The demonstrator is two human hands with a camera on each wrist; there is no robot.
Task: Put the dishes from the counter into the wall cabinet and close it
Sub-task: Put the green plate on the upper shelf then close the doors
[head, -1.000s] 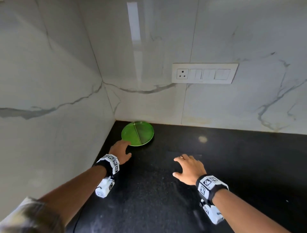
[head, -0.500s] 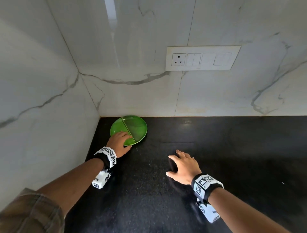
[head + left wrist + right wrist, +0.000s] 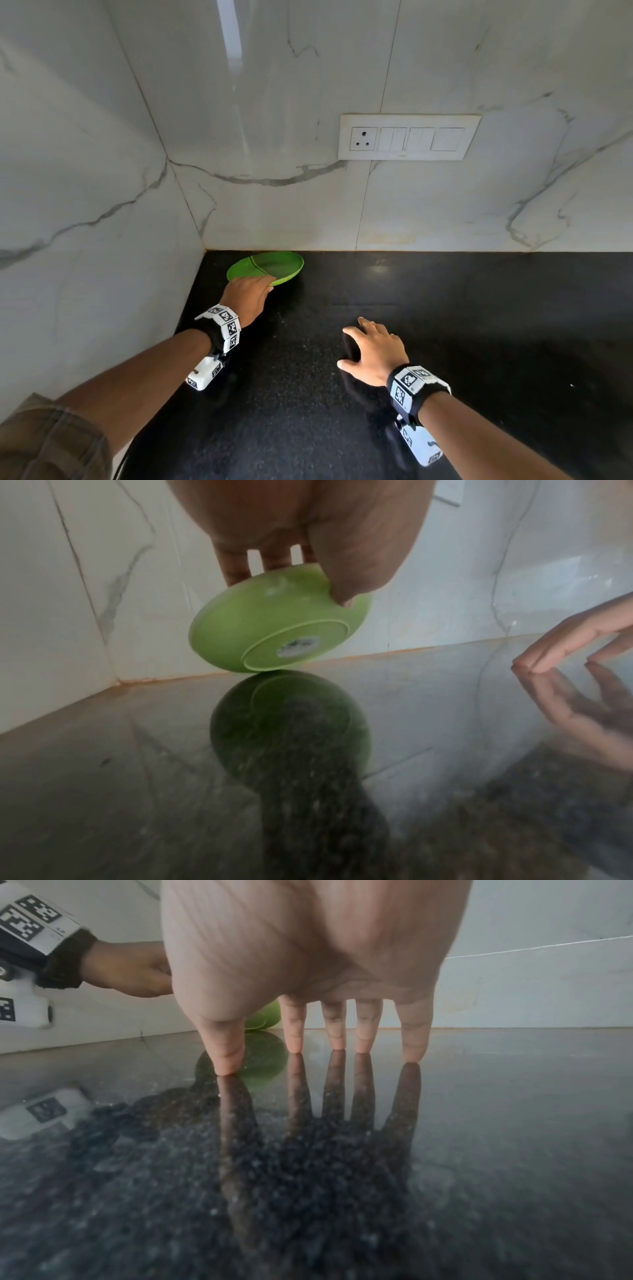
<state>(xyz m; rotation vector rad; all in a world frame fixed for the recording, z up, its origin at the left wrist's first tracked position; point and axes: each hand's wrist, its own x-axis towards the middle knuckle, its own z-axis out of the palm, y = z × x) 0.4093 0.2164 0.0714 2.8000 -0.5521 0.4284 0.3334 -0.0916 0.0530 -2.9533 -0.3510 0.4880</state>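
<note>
Green plate (image 3: 274,265) newly tilted, near rim under left hand (image 3: 247,297)

One green plate (image 3: 270,265) is sitting on one black surface (image 3: 445,342); two hands are showing, left hand (image 3: 247,297) and right hand (image 3: 375,353); one switch panel (image 3: 409,137) is hanging on the wall.

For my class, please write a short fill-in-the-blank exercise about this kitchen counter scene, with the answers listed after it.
1. The plate held by the left hand is coloured ____.
2. The plate is tipped up, with one edge resting on the black ____.
3. The right hand touches the counter with its ____ only.
4. The socket panel is fixed on the ____.

Answers: green; counter; fingertips; wall
</note>
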